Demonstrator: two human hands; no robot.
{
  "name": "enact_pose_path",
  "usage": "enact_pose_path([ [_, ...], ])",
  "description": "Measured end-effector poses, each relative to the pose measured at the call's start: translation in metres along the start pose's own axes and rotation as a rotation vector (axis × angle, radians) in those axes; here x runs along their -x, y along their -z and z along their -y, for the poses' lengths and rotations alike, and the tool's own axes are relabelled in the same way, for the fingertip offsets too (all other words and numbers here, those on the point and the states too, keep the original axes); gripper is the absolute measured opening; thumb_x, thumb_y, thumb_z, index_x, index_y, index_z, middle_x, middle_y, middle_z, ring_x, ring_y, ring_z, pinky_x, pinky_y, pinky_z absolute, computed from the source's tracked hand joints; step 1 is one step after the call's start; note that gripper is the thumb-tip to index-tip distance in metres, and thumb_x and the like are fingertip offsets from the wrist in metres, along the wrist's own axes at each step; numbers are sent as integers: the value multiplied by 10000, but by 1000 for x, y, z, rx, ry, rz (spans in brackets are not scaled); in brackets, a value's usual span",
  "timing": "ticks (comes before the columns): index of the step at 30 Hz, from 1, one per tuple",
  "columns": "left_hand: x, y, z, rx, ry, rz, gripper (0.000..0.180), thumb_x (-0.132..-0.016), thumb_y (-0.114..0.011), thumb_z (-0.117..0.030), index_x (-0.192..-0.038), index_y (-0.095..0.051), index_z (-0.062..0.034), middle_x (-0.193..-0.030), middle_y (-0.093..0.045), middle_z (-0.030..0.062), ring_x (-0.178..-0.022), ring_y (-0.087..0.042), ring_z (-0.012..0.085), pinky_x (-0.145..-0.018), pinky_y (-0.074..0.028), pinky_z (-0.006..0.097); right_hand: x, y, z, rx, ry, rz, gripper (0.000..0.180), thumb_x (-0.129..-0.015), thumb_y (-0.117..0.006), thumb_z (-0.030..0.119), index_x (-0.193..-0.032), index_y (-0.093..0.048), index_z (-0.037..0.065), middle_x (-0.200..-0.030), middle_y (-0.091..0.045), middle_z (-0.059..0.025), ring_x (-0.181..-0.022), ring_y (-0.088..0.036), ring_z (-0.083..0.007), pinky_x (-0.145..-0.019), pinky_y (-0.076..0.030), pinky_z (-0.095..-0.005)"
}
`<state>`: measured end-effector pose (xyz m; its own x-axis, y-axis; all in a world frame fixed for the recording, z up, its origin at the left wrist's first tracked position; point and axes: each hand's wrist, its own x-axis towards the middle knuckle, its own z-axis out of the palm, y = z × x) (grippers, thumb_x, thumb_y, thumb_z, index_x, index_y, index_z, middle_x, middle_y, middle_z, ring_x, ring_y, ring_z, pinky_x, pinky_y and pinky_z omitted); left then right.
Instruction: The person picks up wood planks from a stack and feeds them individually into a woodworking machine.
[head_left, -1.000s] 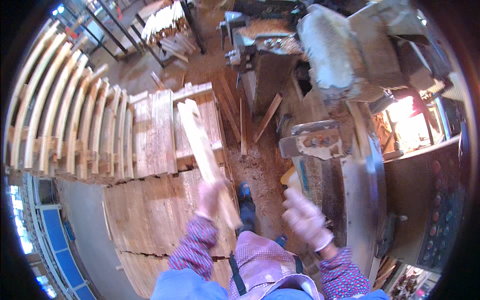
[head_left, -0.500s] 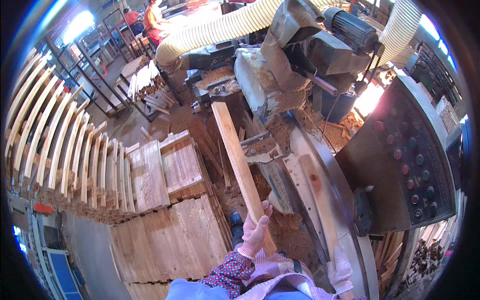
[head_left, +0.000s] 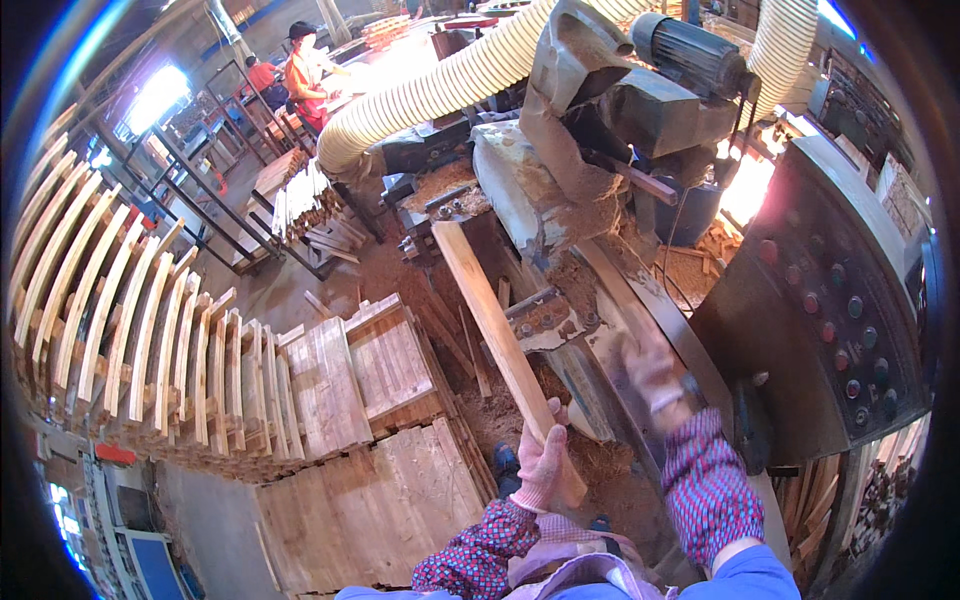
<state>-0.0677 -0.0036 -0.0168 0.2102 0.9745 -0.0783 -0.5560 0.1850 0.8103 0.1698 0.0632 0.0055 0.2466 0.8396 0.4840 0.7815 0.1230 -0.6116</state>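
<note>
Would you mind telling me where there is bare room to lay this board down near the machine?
The left hand grips the long board. The flat metal machine bed is bare beside the blurred right hand. The grey floor strip left of the flat board stacks is free. Around the feet, sawdust and scraps crowd the floor.
</note>
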Motion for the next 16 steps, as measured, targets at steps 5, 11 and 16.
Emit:
enact_pose_path([
  [5, 17, -35, 4, -130, 66, 277, 707, -991, -560, -394, -1507, -268, -7, -1519, -356, 133, -1397, -358, 263, -1158, -288, 382, 97, 64, 103, -454, -141, 514, 834, -849, -710, 306, -1504, -290, 5, -1358, -520, -244, -1224, -546, -347, -993, -479, -406],
  [11, 12, 81, 25, -972, 173, 477, 664, -935, -623, -209, -1496, -329, -8, -1546, -333, 208, -1464, -269, 315, -1205, -204, 389, 230, 158, 91, 192, -526, 388, 883, -790, -744, 234, -1504, -291, -22, -1205, -610, -302, -1055, -648, -410, -878, -523, -459],
  [16, -63, 293, -4, -1620, 144, -276, 722, -847, -693, -408, -1391, -462, 6, -1415, -480, 249, -1321, -450, 391, -1110, -365, 455, 304, 172, 22, 685, -238, 518, 881, -799, -732, 218, -1519, -273, 0, -1408, -472, -297, -1260, -510, -452, -1070, -417, -464],
])
